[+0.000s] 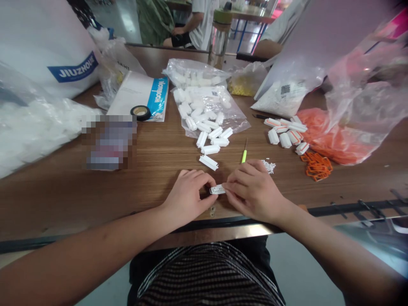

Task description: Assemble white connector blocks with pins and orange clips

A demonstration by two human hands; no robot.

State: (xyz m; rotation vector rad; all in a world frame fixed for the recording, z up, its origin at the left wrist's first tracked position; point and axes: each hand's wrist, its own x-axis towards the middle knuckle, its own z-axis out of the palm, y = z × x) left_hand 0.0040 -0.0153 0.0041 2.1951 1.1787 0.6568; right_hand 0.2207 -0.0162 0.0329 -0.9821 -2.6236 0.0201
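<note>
Between both hands is a small white plastic connector block [217, 189] with rows of small holes along its face. My left hand [188, 193] pinches its left end between thumb and forefinger. The fingers of my right hand [255, 189] close on its right end and partly cover it. Whether the right fingertips also hold a smaller part cannot be seen. Just beyond the right hand lies a thin pick with a yellow-green handle [244, 156]. A small heap of tiny white pieces [268, 166] sits beside the right knuckles. Several similar white blocks [210, 149] lie ahead of my hands.
A clear bag of white blocks [204, 106] lies behind the loose ones. To the right are white blocks with orange strips [286, 138], orange frames [318, 166] and a bag of orange parts [338, 136]. Black tape [140, 112] rests on a notebook [130, 91]. A bottle [219, 38] stands behind.
</note>
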